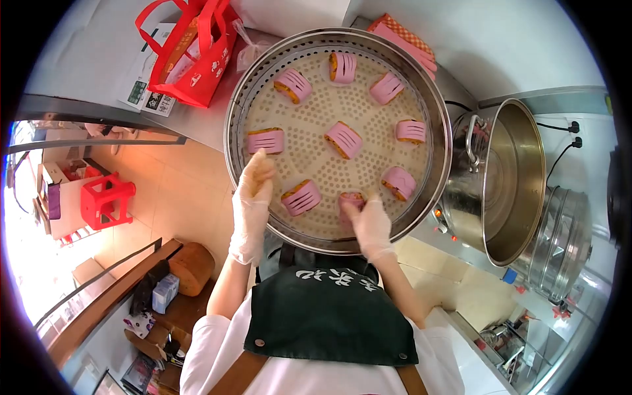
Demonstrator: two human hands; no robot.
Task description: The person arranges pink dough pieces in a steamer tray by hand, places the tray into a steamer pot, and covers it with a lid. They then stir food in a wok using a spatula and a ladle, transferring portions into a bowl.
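Note:
A big round metal steamer tray [231,125] with a perforated floor holds several pink rolls with orange filling, spread in a ring with one roll [343,139] in the middle. My right hand [367,225], gloved, grips a pink roll [351,199] at the tray's near edge, next to another roll [301,197]. My left hand [253,197], also gloved, is raised at the tray's left rim, just below a roll [265,140]. Its fingers are bunched together, and I cannot tell whether they hold anything.
A tall steel pot [517,184] stands right of the tray, with a stacked steamer [567,245] beyond it. Red bags [192,56] lie on the counter at the far left, a folded cloth [405,38] behind the tray. A red stool [105,201] stands on the floor.

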